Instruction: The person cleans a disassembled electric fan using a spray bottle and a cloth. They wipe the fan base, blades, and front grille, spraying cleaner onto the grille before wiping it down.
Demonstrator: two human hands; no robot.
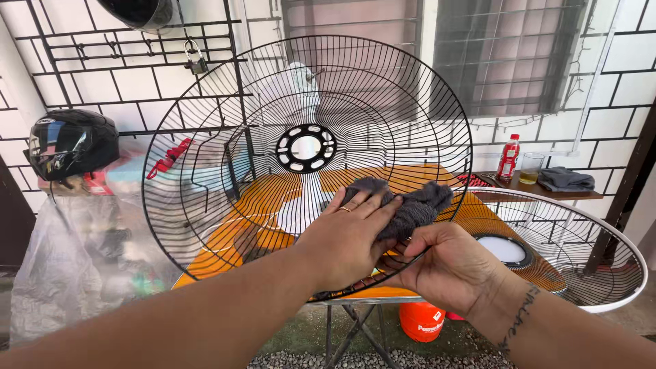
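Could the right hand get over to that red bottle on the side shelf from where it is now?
Probably not straight away. The right hand grips the rim of the black fan grille, and the white-rimmed grille lies between it and the red bottle, which stands well beyond.
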